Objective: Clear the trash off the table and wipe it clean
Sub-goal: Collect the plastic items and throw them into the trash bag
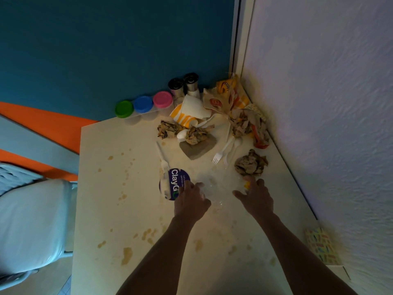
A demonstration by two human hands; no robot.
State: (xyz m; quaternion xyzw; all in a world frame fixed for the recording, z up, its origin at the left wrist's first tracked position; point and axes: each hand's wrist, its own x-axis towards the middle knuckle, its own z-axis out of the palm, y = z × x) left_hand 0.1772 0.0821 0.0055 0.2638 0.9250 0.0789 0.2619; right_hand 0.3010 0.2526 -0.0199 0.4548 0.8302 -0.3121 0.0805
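Reaching both hands at a clear plastic bag (pixel 214 188) on the stained table (pixel 119 209): my left hand (pixel 191 201) pinches its edge, my right hand (pixel 255 196) is spread beside crumpled paper (pixel 251 162)

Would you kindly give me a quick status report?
Left hand grips clear plastic cup. Right hand open beside it. Trash pile uncleared; table stained.

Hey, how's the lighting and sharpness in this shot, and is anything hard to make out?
Head view: dim overall, the forearms nearly silhouetted; wide-angle bending tilts the walls; a clear plastic item between the left hand and right hand almost vanishes against the pale table; brown stains and the ClayGo lid stay readable.
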